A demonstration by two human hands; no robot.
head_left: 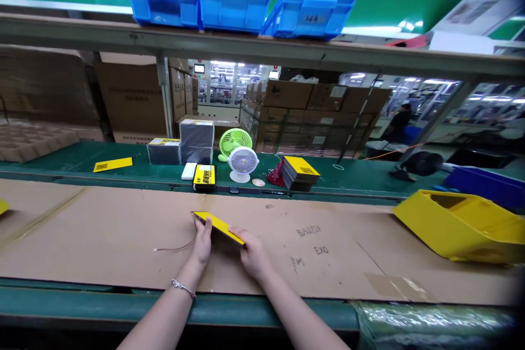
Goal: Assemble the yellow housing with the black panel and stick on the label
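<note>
both hands hold a flat yellow packet (218,226) just above the cardboard sheet (123,235) covering the table: the left hand (202,243) grips its near-left edge, the right hand (253,254) its right end. a thin wire (176,247) lies on the cardboard beside the left hand. farther back stand two small fans (238,156), a stack of yellow packets (301,173) and, at right, a tipped yellow bin (463,224). three blue bins (238,8) sit on the shelf above.
</note>
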